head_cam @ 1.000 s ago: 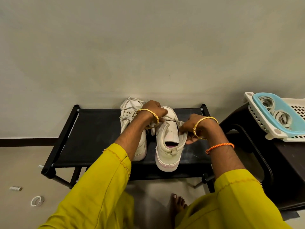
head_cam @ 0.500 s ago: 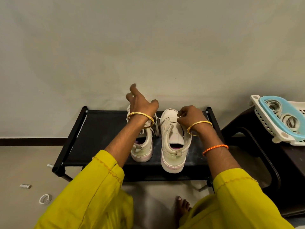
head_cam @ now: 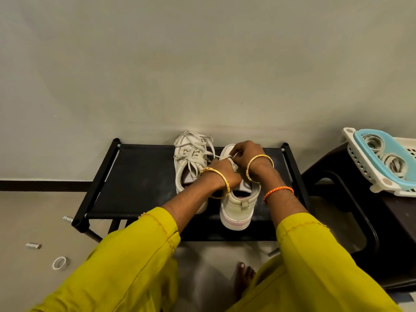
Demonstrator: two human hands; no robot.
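While both your hands work at the right shoe [head_cam: 236,209], the head view shows it on the black rack [head_cam: 139,176]. Its heel points toward you at the front edge, and the left shoe [head_cam: 188,158] sits just beside it. Your right hand [head_cam: 246,154] curls its fingers over the toe end and pinches the lace [head_cam: 225,156]. Your left hand [head_cam: 221,175] pinches lace by the tongue, though its fingertips are partly hidden.

This looks like tightening or tying, not yet finished. If you pull hard toward yourself, the light shoe could slide off the front edge, since nothing pins it down. The left shoe's loose laces lie close to your left wrist. They could snag on your bangle [head_cam: 219,183] or get drawn into the knot. Uneven pulls would leave the lace lopsided.
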